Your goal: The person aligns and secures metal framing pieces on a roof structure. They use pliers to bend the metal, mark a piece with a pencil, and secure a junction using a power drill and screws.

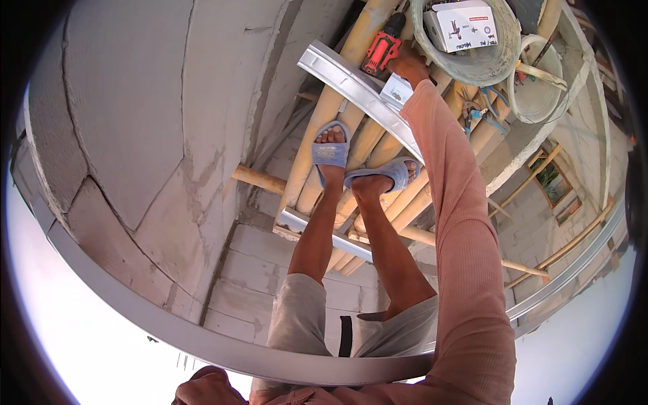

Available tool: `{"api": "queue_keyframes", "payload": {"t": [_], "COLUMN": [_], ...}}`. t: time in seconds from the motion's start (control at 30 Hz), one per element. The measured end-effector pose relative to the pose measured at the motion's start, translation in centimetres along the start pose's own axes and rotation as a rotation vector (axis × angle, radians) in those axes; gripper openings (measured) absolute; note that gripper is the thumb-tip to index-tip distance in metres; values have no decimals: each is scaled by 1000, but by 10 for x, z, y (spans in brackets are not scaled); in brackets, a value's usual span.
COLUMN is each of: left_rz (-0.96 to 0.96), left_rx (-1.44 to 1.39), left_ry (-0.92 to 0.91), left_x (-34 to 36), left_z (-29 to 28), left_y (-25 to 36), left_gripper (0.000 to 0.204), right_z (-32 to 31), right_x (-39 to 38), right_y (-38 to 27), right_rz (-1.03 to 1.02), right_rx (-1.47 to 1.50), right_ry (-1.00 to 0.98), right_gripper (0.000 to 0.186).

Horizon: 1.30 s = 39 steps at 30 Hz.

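Note:
My right hand (407, 64) reaches out and grips a red and black drill (379, 50) lying on bamboo poles. A small white box (397, 88) sits just below that hand, next to a silver metal channel (344, 75) laid across the poles. My left hand (209, 386) is at the bottom edge with curled fingers, close beside a long curved metal strip (283, 358) that crosses in front of me; what it holds is hidden.
My sandalled feet (329, 152) stand on bamboo poles (368, 135) high above blockwork. Buckets (513, 54), a printed box (459, 27) and pliers (476, 115) sit at upper right. A grey block wall (121, 115) rises at left; a small window (550, 179) shows at right.

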<state>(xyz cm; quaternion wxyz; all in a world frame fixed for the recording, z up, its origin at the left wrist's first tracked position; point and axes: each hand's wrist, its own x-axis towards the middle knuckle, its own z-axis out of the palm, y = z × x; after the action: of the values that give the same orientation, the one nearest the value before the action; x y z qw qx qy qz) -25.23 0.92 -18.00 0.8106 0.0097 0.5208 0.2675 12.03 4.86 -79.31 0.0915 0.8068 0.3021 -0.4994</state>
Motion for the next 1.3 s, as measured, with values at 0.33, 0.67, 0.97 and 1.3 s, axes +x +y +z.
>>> {"api": "queue_keyframes", "payload": {"t": [0.33,0.67,0.97,1.3], "left_rz": [6,45,144,18], "left_rx": [-4,32,201,-30], "left_ry": [32,-156,178,201], "left_x": [-12,-42,37,-13], "left_z": [-3,37,165,191], "left_y": [-1,33,31,-6], "left_gripper": [46,45,76,42], "right_z": [-45,-96,-251,-226], "right_x": [-81,-246,-596,-750], "right_y": [-36,-51,-48,-52], "right_rz": [-463,-922,-1274,-755], "right_rx": [328,8,227,589], "right_ry": [226,479,87,-65], "right_gripper": [79,64,81,83]}}
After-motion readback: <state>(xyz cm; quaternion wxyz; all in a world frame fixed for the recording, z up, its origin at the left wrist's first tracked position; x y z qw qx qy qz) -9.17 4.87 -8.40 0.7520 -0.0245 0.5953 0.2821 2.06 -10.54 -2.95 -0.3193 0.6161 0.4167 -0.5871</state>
